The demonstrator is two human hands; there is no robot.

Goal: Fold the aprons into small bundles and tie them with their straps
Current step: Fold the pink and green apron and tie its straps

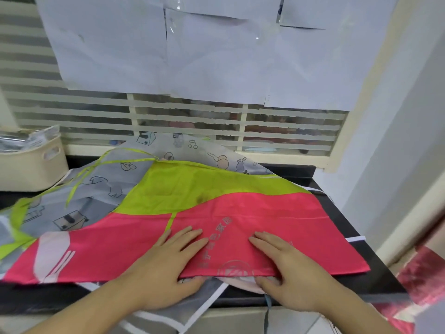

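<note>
A pink and lime-green apron [240,213] lies spread across the black counter [344,213]. Its thin green straps [96,169] trail off to the left. Beneath it lies a grey apron [101,189] printed with cartoon drawings and edged in white, with its hem hanging over the counter's front. My left hand [166,263] presses flat on the pink cloth near its front edge, thumb at the hem. My right hand [286,266] lies flat beside it, thumb tucked under the same edge. Both hands have straight fingers.
A cream basket [33,165] with foil packets stands at the back left of the counter. Behind the counter is a louvred window [216,121] covered above with taped paper sheets. A white wall [397,141] closes the right side; red patterned cloth [419,273] lies at lower right.
</note>
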